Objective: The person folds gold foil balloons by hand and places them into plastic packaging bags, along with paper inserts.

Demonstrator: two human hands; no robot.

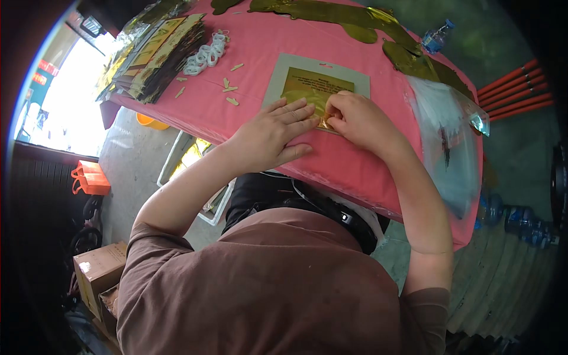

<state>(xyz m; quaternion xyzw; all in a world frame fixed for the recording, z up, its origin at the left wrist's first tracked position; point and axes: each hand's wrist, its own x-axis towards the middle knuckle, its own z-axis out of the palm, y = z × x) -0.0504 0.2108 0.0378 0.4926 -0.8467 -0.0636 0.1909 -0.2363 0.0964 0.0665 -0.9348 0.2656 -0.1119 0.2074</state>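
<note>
A gold foil sheet (322,86) with small dark print lies on a pale card (362,80) on the pink-covered table (236,35). My left hand (273,131) rests palm down, its fingers spread over the foil's lower left part. At the lower right of the foil my right hand (357,118) is closed in a pinch, thumb against index finger. What its fingertips hold there is too small to make out. Both hands are near the front edge of the table, a small gap apart.
At the back left stand stacked printed packets (157,56), with white coiled rings (207,54) and small pale strips (232,101) beside them. Gold foil shapes (319,10) lie along the far edge. Clear plastic bags (444,130) cover the right side, near a bottle (436,36).
</note>
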